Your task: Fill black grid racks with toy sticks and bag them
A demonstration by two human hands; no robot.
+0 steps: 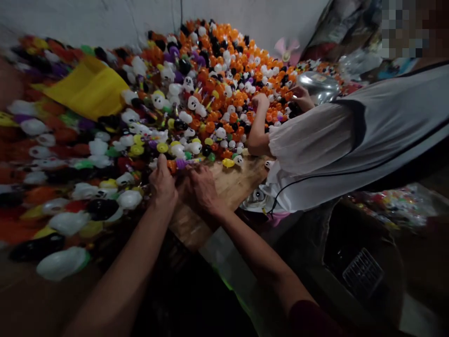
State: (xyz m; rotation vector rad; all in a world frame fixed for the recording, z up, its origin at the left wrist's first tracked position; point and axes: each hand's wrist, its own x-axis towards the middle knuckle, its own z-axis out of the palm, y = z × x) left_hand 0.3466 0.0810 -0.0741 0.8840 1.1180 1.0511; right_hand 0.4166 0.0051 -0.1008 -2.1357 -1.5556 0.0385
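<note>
My left hand is closed around the orange end of a small plastic toy with a purple collar and a clear tube of coloured bits. Curled at the tube side of the same toy is my right hand, its fingertips partly hidden behind the hand. Both hands are just above a wooden board, at the near edge of a big pile of small plastic Halloween figures. White ghosts or skulls, orange pumpkins, and black, yellow, green and purple pieces make up the pile.
To the right a co-worker in a pale garment reaches into the pile with both hands. A shiny metal bowl, a pink fan and a yellow sheet are around the pile. An open box stands at lower right.
</note>
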